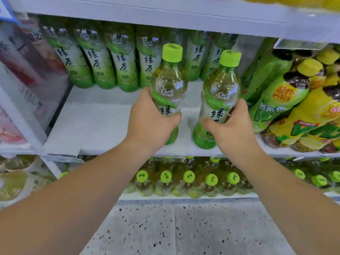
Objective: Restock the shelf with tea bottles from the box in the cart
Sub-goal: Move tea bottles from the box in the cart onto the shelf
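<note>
both hands curl round a green tea bottle each — left hand (150,122), right hand (231,124) — held upright low on the body (caps free), seemingly to slide onto the bare shelf (103,124) front.

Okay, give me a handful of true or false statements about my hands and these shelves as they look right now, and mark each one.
1. The left hand grips the left bottle, and the right hand grips the right bottle. True.
2. Both held bottles are uncapped. False: each wears a light green cap.
3. A back row of green tea bottles stands on the same shelf. True.
4. The lower-shelf bottles have red caps. False: their caps are green.
5. The yellow-labelled packs lie left of the hands. False: they are to the right.
</note>
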